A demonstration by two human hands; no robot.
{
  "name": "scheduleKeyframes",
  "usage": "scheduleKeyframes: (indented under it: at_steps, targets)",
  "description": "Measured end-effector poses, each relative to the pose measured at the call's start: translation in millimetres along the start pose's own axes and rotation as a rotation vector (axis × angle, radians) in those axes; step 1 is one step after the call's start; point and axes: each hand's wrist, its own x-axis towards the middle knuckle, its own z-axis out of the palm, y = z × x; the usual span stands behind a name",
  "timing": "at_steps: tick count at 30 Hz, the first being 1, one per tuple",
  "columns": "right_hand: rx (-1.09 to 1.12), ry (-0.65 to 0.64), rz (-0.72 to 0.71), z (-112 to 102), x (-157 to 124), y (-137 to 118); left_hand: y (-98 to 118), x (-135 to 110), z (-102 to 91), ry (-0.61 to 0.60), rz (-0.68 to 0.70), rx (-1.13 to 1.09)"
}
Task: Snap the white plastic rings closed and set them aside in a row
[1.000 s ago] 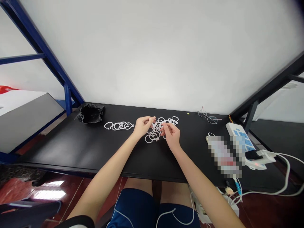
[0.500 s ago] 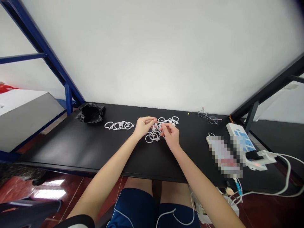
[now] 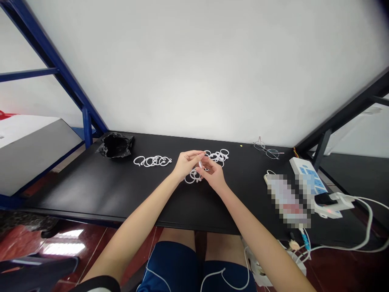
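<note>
Over the pile of white curtain rings at the middle of the table, my two hands meet at the fingertips. A white curtain ring, seen edge-on, is pinched between them. My left hand has thumb and fingers closed on its upper end. My right hand grips its lower part with thumb and fingertips. Fingers hide much of that ring. Some rings lie just below the hands, partly covered by the right one. Farther left, a row of overlapping curtain rings rests on the table.
On the black table an open black plastic bag stands at the back left. Eyeglasses lie at the back right. A blurred phone and a power strip with cables occupy the right end.
My hands have come together, the right one moving left and turning inward. The ring between them now shows more clearly. The row at the left has stayed put.
</note>
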Motion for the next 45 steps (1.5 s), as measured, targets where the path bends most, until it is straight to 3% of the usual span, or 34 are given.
scheduleKeyframes:
  at_steps: [4,9,17,34,39,45]
  targets:
    - [0.011,0.006,0.03,-1,1,0,0,1,0.0,0.019,-0.004,0.008]
    - [0.05,0.019,0.05,-3,3,2,2,0,0.4,-0.049,0.006,-0.004]
    - [0.041,0.15,0.038,-6,5,-11,1,3,-1.3,-0.046,-0.044,-0.019]
    - [0.03,0.083,0.031,-5,4,-11,2,5,-8.4,-0.051,-0.107,-0.101]
    - [0.072,0.107,0.111,-7,6,-8,1,8,-11.1,0.073,-0.11,-0.078]
    - [0.121,0.18,0.143,-10,7,-8,-4,18,-26.9,0.409,-0.071,0.024]
